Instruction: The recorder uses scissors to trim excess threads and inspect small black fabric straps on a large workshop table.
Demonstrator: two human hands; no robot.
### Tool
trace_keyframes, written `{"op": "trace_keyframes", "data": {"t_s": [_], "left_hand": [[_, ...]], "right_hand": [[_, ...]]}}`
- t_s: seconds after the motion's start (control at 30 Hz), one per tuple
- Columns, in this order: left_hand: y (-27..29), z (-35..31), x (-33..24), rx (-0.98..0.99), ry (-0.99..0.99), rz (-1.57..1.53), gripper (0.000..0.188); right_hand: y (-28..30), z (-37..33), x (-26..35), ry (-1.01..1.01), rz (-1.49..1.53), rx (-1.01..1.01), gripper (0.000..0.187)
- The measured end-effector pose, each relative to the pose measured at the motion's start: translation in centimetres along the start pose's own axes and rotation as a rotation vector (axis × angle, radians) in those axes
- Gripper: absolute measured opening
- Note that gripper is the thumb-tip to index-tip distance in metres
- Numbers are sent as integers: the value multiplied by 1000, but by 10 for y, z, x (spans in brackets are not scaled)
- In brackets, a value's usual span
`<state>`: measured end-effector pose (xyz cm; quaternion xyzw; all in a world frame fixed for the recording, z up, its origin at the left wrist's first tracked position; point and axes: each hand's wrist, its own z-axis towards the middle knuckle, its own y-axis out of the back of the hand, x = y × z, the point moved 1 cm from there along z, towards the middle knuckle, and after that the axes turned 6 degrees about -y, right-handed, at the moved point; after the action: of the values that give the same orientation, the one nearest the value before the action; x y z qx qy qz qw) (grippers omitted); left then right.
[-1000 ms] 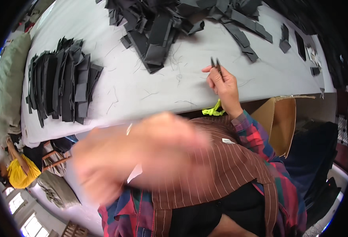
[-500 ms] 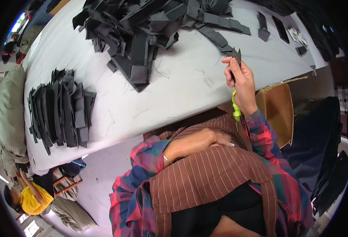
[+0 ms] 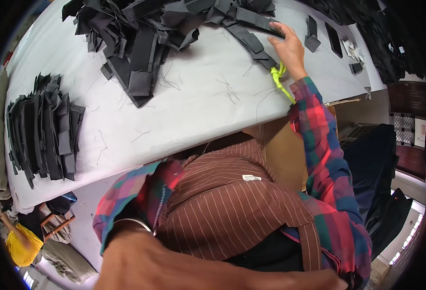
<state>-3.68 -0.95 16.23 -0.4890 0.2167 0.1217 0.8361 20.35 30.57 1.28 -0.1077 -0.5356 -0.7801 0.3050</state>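
My right hand (image 3: 289, 50) reaches over the far right part of the table, thumb and fingertips apart, at the near end of a dark grey fabric strip (image 3: 254, 19). A knotted yellow-green cord (image 3: 279, 79) hangs beside its wrist. The thread snips do not show; whether they are under the palm cannot be made out. Left of that hand lies another strip of folded dark fabric (image 3: 247, 41). My left hand (image 3: 189, 268) is raised very close at the lower edge, back of the hand and wrist showing, its fingers hidden.
A loose heap of dark strips (image 3: 140, 53) covers the far left-middle of the white table (image 3: 174, 118). A neater row of strips (image 3: 44, 130) stands at left. At right lie a black flat phone-like object (image 3: 334, 39) and white scraps (image 3: 352, 50). A cardboard box (image 3: 285, 150) stands below the edge.
My right hand has moved farther over the table to the strips, and the snips it held upright no longer show. My left hand has lifted from the apron toward the lower edge.
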Motion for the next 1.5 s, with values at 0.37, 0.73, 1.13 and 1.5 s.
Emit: {"op": "trace_keyframes", "data": {"t_s": [0.37,0.73,1.13,1.5], "left_hand": [[16,6,-19,-167,-304,470,32],[74,-37,35,-705,300,800,27],[117,-11,55,-819,-111,371,55],[121,-48,32,-870,-174,144,64]], "right_hand": [[-3,32,0,64,-391,128,32],[30,-20,47,-407,636,309,13],[13,-152,174,-855,1320,1090,18],[12,-132,200,144,688,519,28]]}}
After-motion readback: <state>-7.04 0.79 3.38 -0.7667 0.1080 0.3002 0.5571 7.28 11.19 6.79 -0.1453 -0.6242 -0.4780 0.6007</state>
